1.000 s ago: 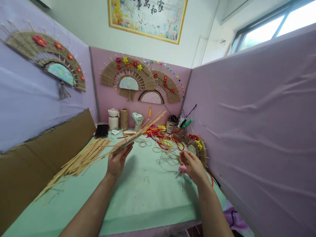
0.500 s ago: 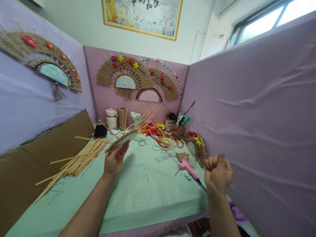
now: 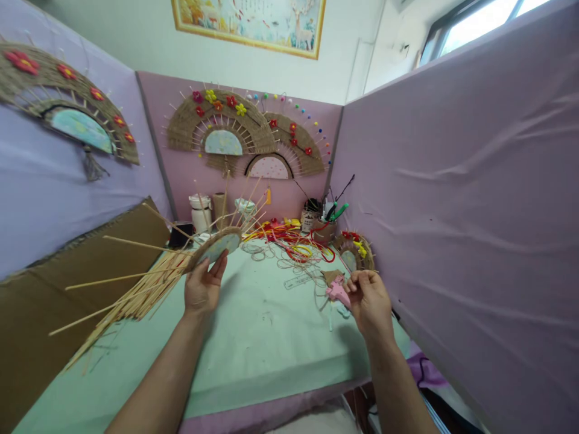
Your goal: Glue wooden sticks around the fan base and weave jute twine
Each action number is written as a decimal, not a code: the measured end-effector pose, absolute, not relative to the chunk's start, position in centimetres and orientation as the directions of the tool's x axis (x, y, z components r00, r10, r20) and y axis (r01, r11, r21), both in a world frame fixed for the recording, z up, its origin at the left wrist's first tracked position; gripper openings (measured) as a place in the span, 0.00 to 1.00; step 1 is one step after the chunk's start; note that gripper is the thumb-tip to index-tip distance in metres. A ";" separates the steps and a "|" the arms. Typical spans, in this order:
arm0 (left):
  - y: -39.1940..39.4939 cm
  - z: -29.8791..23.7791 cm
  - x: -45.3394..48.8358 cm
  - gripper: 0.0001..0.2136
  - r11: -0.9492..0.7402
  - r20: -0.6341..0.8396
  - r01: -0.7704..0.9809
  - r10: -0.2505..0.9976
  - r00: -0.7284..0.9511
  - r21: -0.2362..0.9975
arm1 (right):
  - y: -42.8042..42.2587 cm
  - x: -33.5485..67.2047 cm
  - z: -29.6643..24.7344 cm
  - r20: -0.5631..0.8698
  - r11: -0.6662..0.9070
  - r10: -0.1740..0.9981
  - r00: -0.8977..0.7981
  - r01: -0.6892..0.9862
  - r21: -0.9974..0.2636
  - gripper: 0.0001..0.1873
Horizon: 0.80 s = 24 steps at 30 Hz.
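Left hand (image 3: 202,288) gripping one half-built fan (image 3: 216,244), sticks splayed. Right hand (image 3: 370,299) loosely curled above one pink glue gun (image 3: 337,290); contents unclear. Three finished fans on walls.

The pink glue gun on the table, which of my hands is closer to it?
Right. Your right hand hovers just beside the glue gun, at its right edge. Your left hand is well off to its left, holding up a half-made fan.

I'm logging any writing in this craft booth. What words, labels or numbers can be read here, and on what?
Framed picture on the back wall: its top, where any lettering would be, is cut off; nothing readable.
Clear ruler on the table: markings too small to read.
White jar, pink glue gun, half-made fan in the left hand: no legible text.
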<state>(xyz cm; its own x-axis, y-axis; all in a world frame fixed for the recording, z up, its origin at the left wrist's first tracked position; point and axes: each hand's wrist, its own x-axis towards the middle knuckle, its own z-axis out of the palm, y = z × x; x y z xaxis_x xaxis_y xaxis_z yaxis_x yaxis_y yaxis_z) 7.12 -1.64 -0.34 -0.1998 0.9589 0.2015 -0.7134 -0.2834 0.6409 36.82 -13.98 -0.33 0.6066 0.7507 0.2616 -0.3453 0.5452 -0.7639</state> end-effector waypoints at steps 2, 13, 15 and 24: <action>-1.5 -0.4 7.1 0.11 -0.285 0.190 -0.709 0.959 -0.212 0.646 | -14.0 37.5 -0.8 0.241 0.526 0.747 0.620 -0.329 -0.784 0.13; -1.4 0.1 7.1 0.10 -0.247 0.108 -0.727 0.966 -0.233 0.640 | -15.3 37.6 0.3 0.068 0.293 0.917 0.394 -0.546 -0.785 0.15; -1.6 0.4 7.2 0.11 -0.241 0.093 -0.734 0.967 -0.237 0.634 | -15.4 37.4 0.5 0.060 0.284 0.919 0.389 -0.551 -0.785 0.15; -1.7 0.5 7.2 0.12 -0.247 0.103 -0.742 0.966 -0.236 0.623 | -15.9 37.7 1.0 0.224 0.500 0.746 0.628 -0.303 -0.811 0.16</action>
<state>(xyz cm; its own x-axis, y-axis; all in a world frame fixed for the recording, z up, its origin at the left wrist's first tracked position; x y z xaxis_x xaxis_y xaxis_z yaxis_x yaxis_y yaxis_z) 7.22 -1.66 0.50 -0.2357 0.9664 0.1025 -0.7422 -0.2471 0.6230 37.69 -15.87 1.01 0.6275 0.7456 0.2244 -0.3035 0.4996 -0.8113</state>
